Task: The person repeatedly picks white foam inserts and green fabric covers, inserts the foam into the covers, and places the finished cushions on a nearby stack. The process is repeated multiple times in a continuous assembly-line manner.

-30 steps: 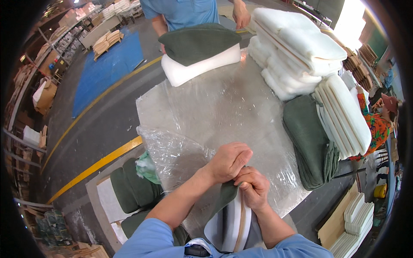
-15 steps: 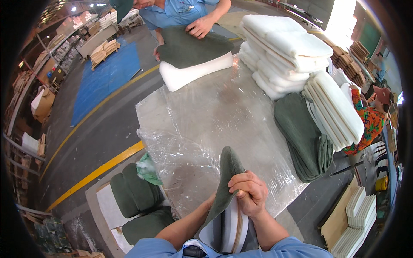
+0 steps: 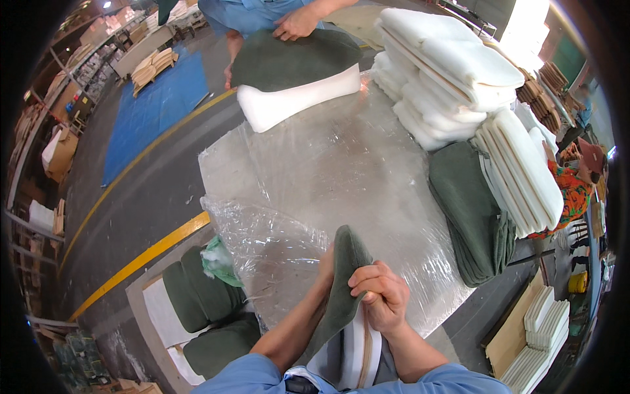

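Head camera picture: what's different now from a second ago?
The left hand moved left, mostly hidden behind the green cloth, whose tip now stands up. A co-worker's hand came from the picture's right onto another green cloth. The right hand still grips the cloth's edge; the tall white stack stayed put.

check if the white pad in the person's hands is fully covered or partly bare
Partly bare: the white pad shows below the right hand, beside the green fabric.

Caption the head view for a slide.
Right hand gripping green fabric, left hand mostly hidden behind it, at a plastic-covered table with stacked white padding; a co-worker opposite.
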Available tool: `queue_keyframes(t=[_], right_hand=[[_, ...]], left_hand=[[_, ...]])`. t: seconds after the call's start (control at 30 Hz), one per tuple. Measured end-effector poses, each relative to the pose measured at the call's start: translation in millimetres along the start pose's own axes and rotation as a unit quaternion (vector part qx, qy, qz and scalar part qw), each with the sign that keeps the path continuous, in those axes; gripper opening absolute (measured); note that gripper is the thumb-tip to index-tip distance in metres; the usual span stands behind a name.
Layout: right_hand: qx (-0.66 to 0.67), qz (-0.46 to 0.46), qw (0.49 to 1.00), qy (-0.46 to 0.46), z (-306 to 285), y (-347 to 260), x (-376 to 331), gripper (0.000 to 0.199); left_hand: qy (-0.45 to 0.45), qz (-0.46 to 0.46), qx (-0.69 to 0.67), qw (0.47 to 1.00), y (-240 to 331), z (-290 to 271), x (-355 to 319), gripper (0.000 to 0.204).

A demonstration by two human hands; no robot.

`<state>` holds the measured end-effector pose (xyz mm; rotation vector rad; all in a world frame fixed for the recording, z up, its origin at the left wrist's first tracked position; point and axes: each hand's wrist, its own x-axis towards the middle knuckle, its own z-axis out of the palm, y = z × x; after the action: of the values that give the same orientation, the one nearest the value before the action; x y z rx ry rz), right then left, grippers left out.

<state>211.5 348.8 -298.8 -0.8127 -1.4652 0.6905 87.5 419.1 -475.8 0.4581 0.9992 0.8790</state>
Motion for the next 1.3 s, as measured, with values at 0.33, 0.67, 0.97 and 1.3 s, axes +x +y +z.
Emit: queue_keyframes(t=[0.33,0.67,0.97,1.3], right_hand=[[0.042,0.022,0.999,0.006,-6.8,27.8,7.7,0.029],[0.044,0.072,0.996,-0.004,-7.9,33.4,11.5,0.02],[-0.014,0.112,0.993,-0.045,-11.7,29.1,9.8,0.014],[0.035,0.332,0.94,0.075,-114.2,-49.4,-145.7,0.047]], left_hand=[[-0.142,0.209,0.189,0.949,98.0,38.1,-1.8,0.065],[-0.173,0.344,0.317,0.867,135.2,62.2,-41.6,0.05],[-0.17,0.265,0.386,0.867,143.2,58.9,-44.2,0.036],[0.086,0.268,0.315,0.906,147.6,-22.1,-76.8,0.034]])
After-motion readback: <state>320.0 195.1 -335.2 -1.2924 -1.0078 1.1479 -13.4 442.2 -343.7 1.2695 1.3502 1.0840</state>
